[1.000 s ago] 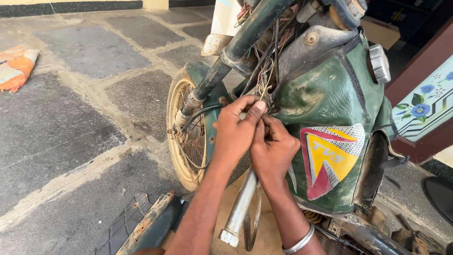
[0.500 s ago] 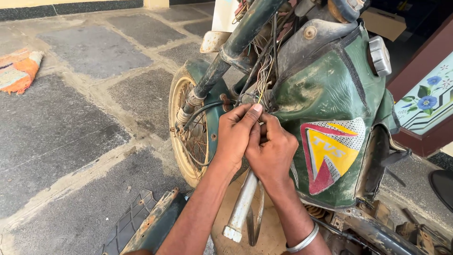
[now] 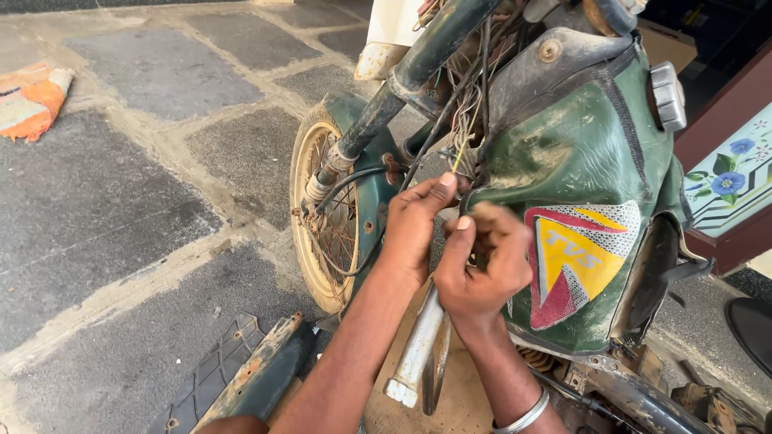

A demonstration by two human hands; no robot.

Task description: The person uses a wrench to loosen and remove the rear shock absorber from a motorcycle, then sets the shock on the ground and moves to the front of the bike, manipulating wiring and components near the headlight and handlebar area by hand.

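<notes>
head view, over a dusty dark-green motorcycle fuel tank (image 3: 579, 161). left hand (image 3: 414, 229) pinched on the tangle of thin loose wires (image 3: 465, 133) hanging between tank and green front fork (image 3: 402, 88); right hand (image 3: 482, 265) curled round the same strands just below. wiring bare and unbundled, apparently mid-job, nothing tidied yet.

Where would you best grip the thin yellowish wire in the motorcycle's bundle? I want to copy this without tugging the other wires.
Probably pinch the thin yellowish wire near its loose lower end, coming from the wheel side below the dusty green fuel tank. It hangs free there, while higher up it tangles with the dark cable bundle. The left hand and right hand already meet at that spot.
</notes>
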